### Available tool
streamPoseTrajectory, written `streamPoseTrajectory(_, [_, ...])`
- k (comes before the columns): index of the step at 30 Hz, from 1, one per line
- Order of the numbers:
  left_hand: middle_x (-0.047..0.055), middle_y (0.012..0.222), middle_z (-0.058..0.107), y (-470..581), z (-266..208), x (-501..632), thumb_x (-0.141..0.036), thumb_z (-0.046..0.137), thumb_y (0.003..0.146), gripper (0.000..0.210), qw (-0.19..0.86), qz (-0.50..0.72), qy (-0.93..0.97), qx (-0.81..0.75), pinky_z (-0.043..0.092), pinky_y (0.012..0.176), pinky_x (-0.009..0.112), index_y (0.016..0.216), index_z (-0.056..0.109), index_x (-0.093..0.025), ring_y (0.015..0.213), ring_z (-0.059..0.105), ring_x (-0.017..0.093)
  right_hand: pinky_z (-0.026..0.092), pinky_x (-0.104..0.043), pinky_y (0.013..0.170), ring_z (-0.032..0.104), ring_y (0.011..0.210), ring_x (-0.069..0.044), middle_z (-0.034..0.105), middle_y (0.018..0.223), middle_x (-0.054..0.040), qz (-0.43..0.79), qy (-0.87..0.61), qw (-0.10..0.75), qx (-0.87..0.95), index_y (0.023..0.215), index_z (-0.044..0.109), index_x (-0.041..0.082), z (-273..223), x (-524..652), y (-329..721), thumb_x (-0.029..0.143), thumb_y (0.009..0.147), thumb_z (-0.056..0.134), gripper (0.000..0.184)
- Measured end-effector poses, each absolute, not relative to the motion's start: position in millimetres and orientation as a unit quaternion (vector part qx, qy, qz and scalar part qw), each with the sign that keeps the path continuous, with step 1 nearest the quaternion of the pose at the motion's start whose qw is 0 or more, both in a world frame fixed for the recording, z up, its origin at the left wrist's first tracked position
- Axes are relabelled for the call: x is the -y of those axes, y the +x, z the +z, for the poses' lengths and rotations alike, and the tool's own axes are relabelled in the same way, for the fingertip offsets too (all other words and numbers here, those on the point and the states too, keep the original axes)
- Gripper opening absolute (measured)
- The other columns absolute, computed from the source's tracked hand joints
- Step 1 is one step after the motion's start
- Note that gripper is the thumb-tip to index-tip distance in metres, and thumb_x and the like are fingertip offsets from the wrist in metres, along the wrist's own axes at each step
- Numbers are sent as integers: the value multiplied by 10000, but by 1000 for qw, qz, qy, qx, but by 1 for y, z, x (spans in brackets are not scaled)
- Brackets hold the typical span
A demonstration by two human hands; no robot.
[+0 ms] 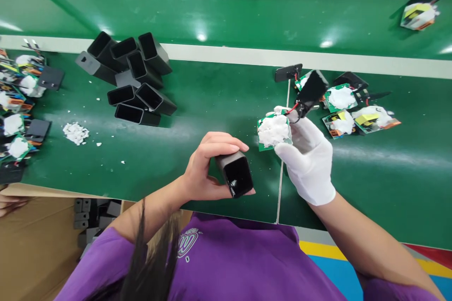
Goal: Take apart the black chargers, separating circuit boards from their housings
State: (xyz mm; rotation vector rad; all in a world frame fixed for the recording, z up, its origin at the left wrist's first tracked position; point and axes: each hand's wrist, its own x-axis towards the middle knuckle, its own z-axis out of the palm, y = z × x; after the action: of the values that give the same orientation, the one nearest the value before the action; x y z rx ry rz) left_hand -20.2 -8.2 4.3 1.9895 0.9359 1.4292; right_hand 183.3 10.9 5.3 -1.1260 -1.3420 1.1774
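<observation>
Green table (219, 89) — casing (234, 173), board (272, 131) in hands (205, 169)

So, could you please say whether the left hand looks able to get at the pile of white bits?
Probably not: the left hand is full with a black casing, though the pile of white bits lies uncovered on the tabletop.

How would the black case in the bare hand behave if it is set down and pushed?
The black case probably feels light, since its open end looks hollow. Its flat sides suggest sliding rather than rolling.
</observation>
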Motion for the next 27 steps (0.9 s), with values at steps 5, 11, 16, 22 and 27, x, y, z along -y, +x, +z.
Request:
streamPoseTrajectory(5, [45, 1007, 744, -22, 3, 8, -559, 932, 577, 865, 258, 530, 740, -325, 556, 763, 373, 1267, 506, -259, 846, 705, 200, 595, -436, 925, 735, 1030, -273, 735, 1219, -78, 518, -476, 477, 527, 1242, 683, 278, 10, -11, 180, 569, 774, 810, 565])
streamPoseTrajectory(11, [-1, 943, 740, -21, 2, 7, -602, 903, 600, 754, 246, 523, 739, -345, 547, 692, 353, 1189, 545, -295, 767, 700, 176, 591, -422, 902, 725, 1006, -247, 743, 1177, -48, 521, -484, 463, 529, 1225, 688, 299, 10, -11, 177, 522, 760, 838, 537])
streamPoseTrajectory(16, [-5, 932, 731, -20, 3, 7, -612, 873, 649, 725, 243, 515, 746, -346, 557, 681, 347, 1197, 539, -275, 766, 706, 167, 593, -410, 874, 717, 996, -233, 735, 1166, -33, 502, -480, 453, 559, 1211, 687, 288, 10, -12, 175, 405, 775, 841, 477])
streamPoseTrajectory(22, [0, 937, 716, -17, 7, 8, -617, 804, 746, 657, 241, 521, 742, -346, 580, 702, 350, 1218, 527, -253, 786, 709, 158, 594, -412, 863, 715, 973, -230, 732, 1143, -44, 493, -481, 436, 579, 1197, 684, 268, 10, -13, 175, 375, 773, 844, 466])
streamPoseTrajectory(27, [22, 988, 732, -21, 5, 9, -564, 863, 700, 705, 262, 509, 745, -343, 593, 709, 373, 1237, 518, -266, 829, 717, 190, 602, -440, 898, 717, 1024, -259, 726, 1149, -56, 508, -450, 471, 564, 1188, 669, 285, 13, -11, 177, 487, 776, 836, 488])
